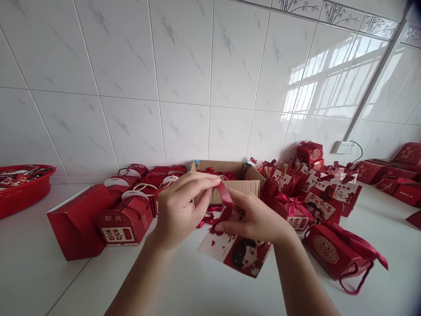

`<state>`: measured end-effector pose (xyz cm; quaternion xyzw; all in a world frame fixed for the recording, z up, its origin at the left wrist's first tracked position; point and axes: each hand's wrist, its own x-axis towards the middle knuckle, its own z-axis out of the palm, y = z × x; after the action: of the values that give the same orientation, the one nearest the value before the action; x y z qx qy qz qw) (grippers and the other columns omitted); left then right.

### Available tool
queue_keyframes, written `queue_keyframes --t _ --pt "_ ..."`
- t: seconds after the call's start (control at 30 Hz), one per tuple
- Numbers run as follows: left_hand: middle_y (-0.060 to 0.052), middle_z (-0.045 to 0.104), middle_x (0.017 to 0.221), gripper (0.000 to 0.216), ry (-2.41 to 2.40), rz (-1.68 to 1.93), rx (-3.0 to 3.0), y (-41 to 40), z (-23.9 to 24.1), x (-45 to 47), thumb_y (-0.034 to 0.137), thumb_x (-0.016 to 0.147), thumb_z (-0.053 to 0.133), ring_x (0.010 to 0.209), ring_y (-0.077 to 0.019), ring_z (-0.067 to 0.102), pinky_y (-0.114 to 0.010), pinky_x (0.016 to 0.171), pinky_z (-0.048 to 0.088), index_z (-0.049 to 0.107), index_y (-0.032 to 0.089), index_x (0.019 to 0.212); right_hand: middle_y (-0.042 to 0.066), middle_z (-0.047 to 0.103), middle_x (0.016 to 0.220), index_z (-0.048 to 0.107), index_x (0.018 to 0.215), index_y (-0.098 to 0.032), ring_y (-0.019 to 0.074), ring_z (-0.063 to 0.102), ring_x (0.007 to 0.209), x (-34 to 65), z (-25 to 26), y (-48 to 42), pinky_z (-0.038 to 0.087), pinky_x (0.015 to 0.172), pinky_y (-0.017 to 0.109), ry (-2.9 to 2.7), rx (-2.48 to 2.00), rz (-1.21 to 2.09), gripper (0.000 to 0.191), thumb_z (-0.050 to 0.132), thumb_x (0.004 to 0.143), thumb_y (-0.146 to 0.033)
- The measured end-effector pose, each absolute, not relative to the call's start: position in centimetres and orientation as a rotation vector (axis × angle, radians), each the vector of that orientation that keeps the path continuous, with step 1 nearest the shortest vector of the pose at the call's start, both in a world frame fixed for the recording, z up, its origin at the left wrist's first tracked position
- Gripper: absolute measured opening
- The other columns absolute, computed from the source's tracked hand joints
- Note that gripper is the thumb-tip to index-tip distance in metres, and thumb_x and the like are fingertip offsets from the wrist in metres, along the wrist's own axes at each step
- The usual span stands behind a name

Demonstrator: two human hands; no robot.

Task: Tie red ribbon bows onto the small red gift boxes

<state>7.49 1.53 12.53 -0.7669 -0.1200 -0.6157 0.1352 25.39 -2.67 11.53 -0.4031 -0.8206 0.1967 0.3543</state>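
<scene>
Head view shows a red-and-white cartoon-printed gift box with ribbon.

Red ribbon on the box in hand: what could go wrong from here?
1. The red ribbon, pinched by the left hand, could slip loose if pulled unevenly.
2. The gift box, held only at its top by the right hand, might tilt or get crushed.

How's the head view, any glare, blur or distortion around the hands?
Head view: even daylight, soft shadows; window glare on the wall tiles at upper right; wide-angle bends tile lines near the edges; left hand, right hand, ribbon and gift box are fairly sharp.
</scene>
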Motion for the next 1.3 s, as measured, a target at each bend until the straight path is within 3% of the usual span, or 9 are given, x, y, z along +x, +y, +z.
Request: queue_keyframes --t 0.27,0.53,0.8,0.93,1.07,1.3 --pt "0.000 0.073 0.082 0.024 -0.571 -1.986 -2.016 2.2 12.4 6.2 0.006 0.072 0.065 0.071 -0.0156 0.067 -0.029 0.064 0.057 0.071 0.023 0.089 -0.005 0.054 0.064 0.043 0.082 -0.021 0.0084 0.047 0.054 26.4 12.1 -3.8 0.036 0.046 0.019 -1.920 -1.026 0.356 0.027 0.069 0.073 -0.025" --pt "0.001 0.071 0.081 0.032 -0.310 -1.885 -2.054 -0.5 13.0 7.8 -0.001 0.071 0.061 0.073 -0.0141 0.066 -0.027 0.066 0.056 0.068 0.022 0.092 -0.007 0.056 0.060 0.049 0.081 -0.021 0.0082 0.044 0.050 23.5 12.0 -4.3 0.033 0.045 0.020 -2.224 -1.111 0.388 0.026 0.070 0.066 -0.028" --pt "-0.001 0.071 0.088 0.023 -0.879 -2.029 -1.931 1.1 13.1 5.7 0.008 0.075 0.061 0.079 -0.0155 0.067 -0.027 0.072 0.056 0.068 0.021 0.093 -0.005 0.059 0.065 0.044 0.085 -0.021 0.0096 0.052 0.055 24.4 11.8 -4.0 0.038 0.047 0.019 -2.053 -1.019 0.359 0.029 0.069 0.073 -0.030" --pt "-0.001 0.071 0.077 0.007 -1.162 -2.081 -2.382 0.5 13.9 5.5 0.019 0.076 0.064 0.070 -0.0153 0.067 -0.025 0.063 0.056 0.067 0.019 0.082 -0.002 0.057 0.070 0.044 0.083 -0.021 0.0100 0.049 0.058 25.5 11.5 -3.8 0.039 0.050 0.021 -1.948 -0.860 0.057 0.027 0.069 0.076 -0.030" --pt "-0.004 0.071 0.082 0.014 -1.241 -1.987 -2.950 -0.8 14.3 5.9 0.029 0.077 0.066 0.073 -0.0177 0.067 -0.024 0.057 0.055 0.066 0.018 0.086 -0.002 0.054 0.070 0.044 0.082 -0.021 0.0116 0.049 0.061 25.4 11.6 -3.9 0.039 0.054 0.024 -1.929 -0.731 -0.187 0.027 0.069 0.077 -0.028" --pt "-0.001 0.067 0.077 0.009 -1.001 -1.853 -3.308 -2.0 14.5 6.1 0.025 0.079 0.065 0.072 -0.0147 0.064 -0.022 0.061 0.054 0.068 0.019 0.084 -0.003 0.050 0.065 0.042 0.078 -0.021 0.0109 0.046 0.057 24.7 12.0 -4.4 0.037 0.054 0.026 -1.912 -0.670 -0.344 0.026 0.067 0.080 -0.024"
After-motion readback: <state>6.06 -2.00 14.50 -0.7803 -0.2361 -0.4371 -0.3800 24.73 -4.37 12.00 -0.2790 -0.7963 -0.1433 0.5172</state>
